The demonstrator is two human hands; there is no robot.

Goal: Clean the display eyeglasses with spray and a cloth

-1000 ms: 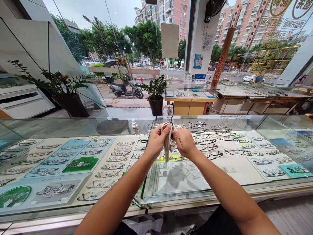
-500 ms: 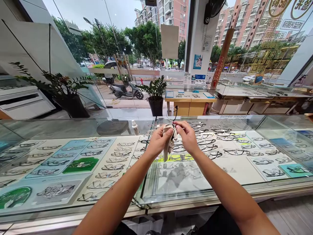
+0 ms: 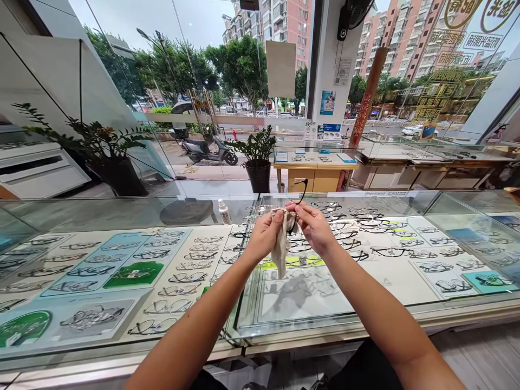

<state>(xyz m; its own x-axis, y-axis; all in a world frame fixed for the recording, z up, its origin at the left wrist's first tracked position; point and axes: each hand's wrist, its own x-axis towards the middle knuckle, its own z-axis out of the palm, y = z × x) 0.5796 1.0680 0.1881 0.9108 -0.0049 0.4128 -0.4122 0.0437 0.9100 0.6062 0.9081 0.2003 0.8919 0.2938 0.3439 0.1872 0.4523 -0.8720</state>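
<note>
Above the glass counter, my left hand (image 3: 266, 232) is closed on a pale, crumpled cleaning cloth (image 3: 279, 254) that hangs down from the fingers. My right hand (image 3: 312, 225) pinches a pair of dark-framed glasses (image 3: 303, 192) close beside it. One rim of the glasses stands up above my right fingers; the lower part lies against the cloth, partly hidden by it and by my fingers. Both hands nearly touch. A small white spray bottle (image 3: 224, 212) stands on the counter to the left of my hands.
The glass display case (image 3: 252, 330) stretches across in front of me, with rows of eyeglasses inside. Beyond it are a potted plant (image 3: 259, 162) and a wooden cabinet (image 3: 317, 179). A larger potted plant (image 3: 117, 168) stands on the left, before the window.
The glasses have turned, so the raised rim now leans to the right and shows more. The cloth hangs a little lower, and my hands have moved slightly apart.
</note>
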